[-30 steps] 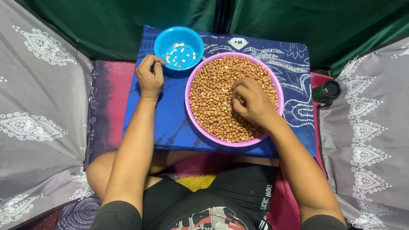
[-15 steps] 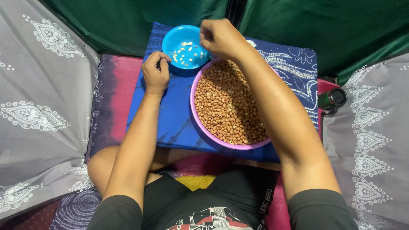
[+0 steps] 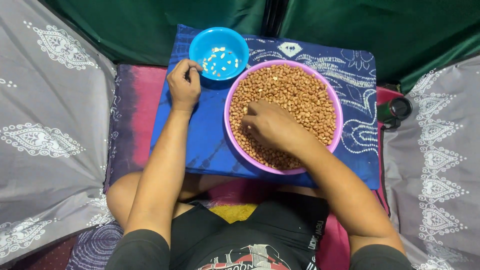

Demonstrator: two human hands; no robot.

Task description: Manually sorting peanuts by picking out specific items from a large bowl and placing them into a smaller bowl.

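Note:
A purple bowl (image 3: 336, 107) full of brown-skinned peanuts (image 3: 295, 92) sits on a blue patterned cloth board (image 3: 207, 137) across my lap. My right hand (image 3: 267, 125) lies palm down in the peanuts at the bowl's left side. Its fingers are bent into the nuts and their tips are hidden. A smaller blue bowl (image 3: 200, 45) holding several pale peanut pieces (image 3: 219, 61) stands at the far left, touching the purple bowl. My left hand (image 3: 184, 85) rests on the cloth with fingers curled in a loose fist, thumb and forefinger at the blue bowl's rim.
Grey patterned cushions (image 3: 45, 130) flank me on both sides. A dark green curtain (image 3: 350, 25) hangs behind the board. A dark green flask with a black cap (image 3: 395, 110) lies at the right edge. Pink fabric (image 3: 142, 105) shows under the board.
My right hand went from the peanuts up over the blue bowl, then came back down into the peanuts at the left side. The left hand stayed by the blue bowl.

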